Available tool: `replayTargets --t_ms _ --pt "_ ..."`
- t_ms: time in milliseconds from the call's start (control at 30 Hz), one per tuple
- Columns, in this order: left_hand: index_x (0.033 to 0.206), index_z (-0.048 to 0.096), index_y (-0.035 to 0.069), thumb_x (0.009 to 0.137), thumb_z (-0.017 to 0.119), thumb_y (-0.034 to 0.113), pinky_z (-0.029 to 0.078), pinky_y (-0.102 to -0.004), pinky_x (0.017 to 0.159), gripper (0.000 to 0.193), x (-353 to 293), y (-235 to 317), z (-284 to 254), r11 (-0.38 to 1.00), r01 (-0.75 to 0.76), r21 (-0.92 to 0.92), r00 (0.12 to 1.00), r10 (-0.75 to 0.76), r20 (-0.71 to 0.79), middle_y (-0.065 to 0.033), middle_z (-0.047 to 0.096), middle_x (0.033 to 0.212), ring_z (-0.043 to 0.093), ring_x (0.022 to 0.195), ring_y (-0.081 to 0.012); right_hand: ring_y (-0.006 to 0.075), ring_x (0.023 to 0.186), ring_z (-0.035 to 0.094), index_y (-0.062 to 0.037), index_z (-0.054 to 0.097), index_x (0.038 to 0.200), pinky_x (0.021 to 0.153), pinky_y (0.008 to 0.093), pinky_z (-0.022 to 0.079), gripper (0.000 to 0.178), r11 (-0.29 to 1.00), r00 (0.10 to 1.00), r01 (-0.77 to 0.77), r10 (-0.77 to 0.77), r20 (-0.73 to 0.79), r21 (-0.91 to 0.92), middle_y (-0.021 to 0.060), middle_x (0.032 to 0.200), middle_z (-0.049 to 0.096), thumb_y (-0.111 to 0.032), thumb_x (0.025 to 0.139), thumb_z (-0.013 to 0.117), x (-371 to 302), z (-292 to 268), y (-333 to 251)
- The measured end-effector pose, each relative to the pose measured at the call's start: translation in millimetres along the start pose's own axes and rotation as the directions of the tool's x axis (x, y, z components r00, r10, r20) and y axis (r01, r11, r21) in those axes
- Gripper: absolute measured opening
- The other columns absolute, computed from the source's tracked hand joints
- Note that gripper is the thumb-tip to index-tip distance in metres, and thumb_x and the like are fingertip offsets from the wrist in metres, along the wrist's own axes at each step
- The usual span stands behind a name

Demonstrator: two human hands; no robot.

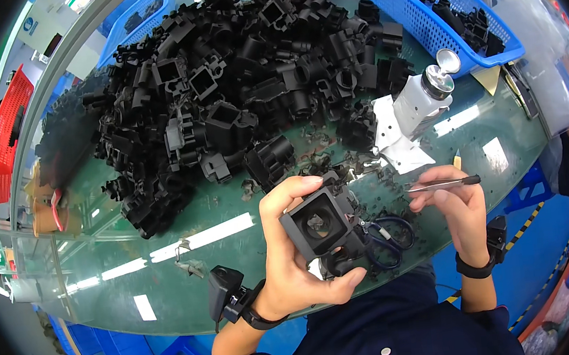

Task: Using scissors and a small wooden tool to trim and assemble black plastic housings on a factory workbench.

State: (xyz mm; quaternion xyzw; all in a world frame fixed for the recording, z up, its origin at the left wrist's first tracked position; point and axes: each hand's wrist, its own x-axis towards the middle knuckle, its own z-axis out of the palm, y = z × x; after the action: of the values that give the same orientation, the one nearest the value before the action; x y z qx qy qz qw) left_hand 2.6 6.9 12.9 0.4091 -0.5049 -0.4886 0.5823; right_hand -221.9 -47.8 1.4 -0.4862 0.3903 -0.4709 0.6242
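My left hand [288,245] is wrapped round a black plastic housing [297,234], its square opening facing up and a round hole deep inside. In my right hand [456,212] is a slim pair of metal tweezers [439,184], pinched between thumb and fingers, with the narrow end toward the left. The tweezers are apart from the housing. Scissors with dark blue loop handles [410,232] lie on the table between my hands, partly behind the housing. Small black scraps [368,193] are scattered around them.
A large heap of black plastic housings [247,71] covers the far side of the green table [191,272]. A white bottle with a metal lid [418,106] stands by white paper [402,152]. Blue baskets [414,25] hold more black parts; a red basket [4,146] is at left.
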Motion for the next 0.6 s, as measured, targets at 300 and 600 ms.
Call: replayTargets --t_ms 300,600 --pt "0.130 0.009 0.016 0.057 0.078 0.014 0.056 -0.0356 0.057 0.100 -2 -1 8 1.000 -0.020 -0.024 0.994 0.017 -0.104 -0.0140 0.041 0.102 0.052 0.084 -0.0213 0.0302 0.086 0.063 0.0066 0.048 0.100 0.077 0.0394 0.052 0.027 0.923 0.912 0.367 -0.382 0.150 0.118 0.0243 0.093 0.061 0.002 0.078 0.063 -15 31 -26" --pt "0.126 0.018 0.005 0.058 0.074 0.000 0.046 -0.0271 0.072 0.088 1 5 11 0.965 -0.219 0.141 0.975 0.221 0.005 -0.0137 0.041 0.107 0.051 0.091 -0.0174 0.0256 0.076 0.064 0.0016 0.061 0.091 0.068 0.0324 0.054 0.034 0.554 0.573 0.812 -0.695 0.434 -0.184 0.0192 0.092 0.062 -0.005 0.063 0.077 -4 56 -37"
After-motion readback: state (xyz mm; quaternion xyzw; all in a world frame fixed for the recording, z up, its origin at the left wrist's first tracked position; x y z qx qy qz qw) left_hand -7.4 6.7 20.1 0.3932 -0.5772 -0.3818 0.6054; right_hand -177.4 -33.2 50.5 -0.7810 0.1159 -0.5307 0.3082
